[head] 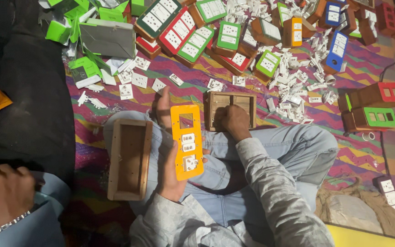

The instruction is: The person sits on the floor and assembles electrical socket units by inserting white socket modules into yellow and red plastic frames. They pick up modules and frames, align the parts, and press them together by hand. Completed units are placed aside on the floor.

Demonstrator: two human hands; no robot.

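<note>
My left hand (pixel 169 176) holds a long orange switch plate (pixel 187 142) face up over my lap. The plate has an empty rectangular cut-out at its far end and white socket and switch modules fitted in the near half. My right hand (pixel 235 121) rests, fingers curled, on a small open wooden box (pixel 216 104) lying on the patterned mat just beyond my knees. A longer empty wooden box (pixel 130 160) lies on my left leg, beside the plate.
Finished boxes with green, red, blue and orange plates (pixel 193 41) crowd the far side of the mat, among scattered white modules (pixel 293 87). More boxes (pixel 376 107) sit at right. Another person's hand (pixel 1 194) with a bracelet is at the lower left.
</note>
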